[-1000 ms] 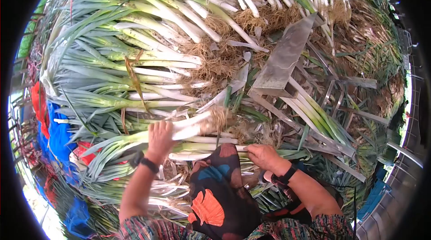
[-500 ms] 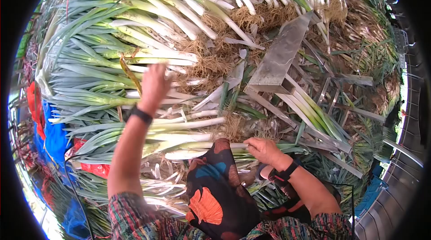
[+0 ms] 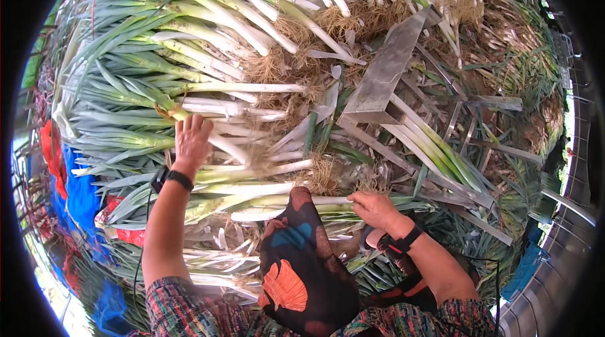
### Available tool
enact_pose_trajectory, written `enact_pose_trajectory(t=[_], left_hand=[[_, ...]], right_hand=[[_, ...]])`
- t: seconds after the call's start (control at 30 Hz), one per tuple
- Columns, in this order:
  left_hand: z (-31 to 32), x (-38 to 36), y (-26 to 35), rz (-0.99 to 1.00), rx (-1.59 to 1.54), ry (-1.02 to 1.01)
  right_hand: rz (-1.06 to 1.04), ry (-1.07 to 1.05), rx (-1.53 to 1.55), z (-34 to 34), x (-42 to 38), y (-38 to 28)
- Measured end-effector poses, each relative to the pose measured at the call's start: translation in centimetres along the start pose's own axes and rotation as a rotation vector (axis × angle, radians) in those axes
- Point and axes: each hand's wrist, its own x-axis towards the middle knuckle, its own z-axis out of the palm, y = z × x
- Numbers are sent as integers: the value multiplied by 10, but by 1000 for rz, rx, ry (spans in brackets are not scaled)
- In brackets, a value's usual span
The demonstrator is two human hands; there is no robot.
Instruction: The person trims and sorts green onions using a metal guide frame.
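Note:
My left hand (image 3: pixel 193 141) is closed over a thick green onion (image 3: pixel 228 148), whose pale stem slants out to the right toward blurred roots. Around it lie rows of long green onions (image 3: pixel 252 87), leaves to the left and hairy roots to the right. My right hand (image 3: pixel 377 209), closed in a pinch, is at the end of a thin white green onion stem (image 3: pixel 328 199) beside my knee. Green leaves show just right of that hand. Its fingertips are partly hidden.
A metal stool (image 3: pixel 386 66) lies tipped over on the right, legs spread across leaves and a few green onions (image 3: pixel 435 154). My patterned trouser leg (image 3: pixel 296 261) fills the lower middle. Blue plastic (image 3: pixel 80 201) lies at left, and a blue crate (image 3: pixel 528 267) stands at lower right.
My left hand has moved down and left from above the pile onto a green onion, which now lies slanted. Another stem now lies extended to the right above it. My right hand stays almost in place.

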Motion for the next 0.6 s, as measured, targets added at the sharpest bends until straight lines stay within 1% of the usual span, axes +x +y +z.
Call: enact_pose_trajectory(t=[0.13, 0.23, 0.27, 0.33, 0.4, 0.43, 0.47, 0.5, 0.53, 0.6], left_hand=[[-29, -27, 12, -27, -13, -34], [-38, -28, 30, 107, -108, 65], [-33, -28, 32, 104, -200, -21], [-17, -21, 28, 48, -187, -201], [-1, 2, 26, 46, -176, -153], [0, 20, 28, 44, -158, -89], [-1, 42, 30, -7, -145, -75], [6, 60, 30, -38, -118, 19], [10, 77, 31, -84, -83, 13], [24, 91, 31, -129, 49, -181]], right_hand=[[23, -33, 49, 5, 4, 1], [27, -32, 19, 5, 4, 0], [23, -28, 15, 4, 4, -2], [10, -22, 29, 4, 4, -3], [-1, -14, 62, 5, 1, 0], [20, -21, 61, 5, -2, 0], [36, -27, 61, 4, -2, -1], [47, -27, 60, 4, -1, -2], [40, -23, 64, 4, 0, -2], [28, -13, 72, 5, -2, 1]])
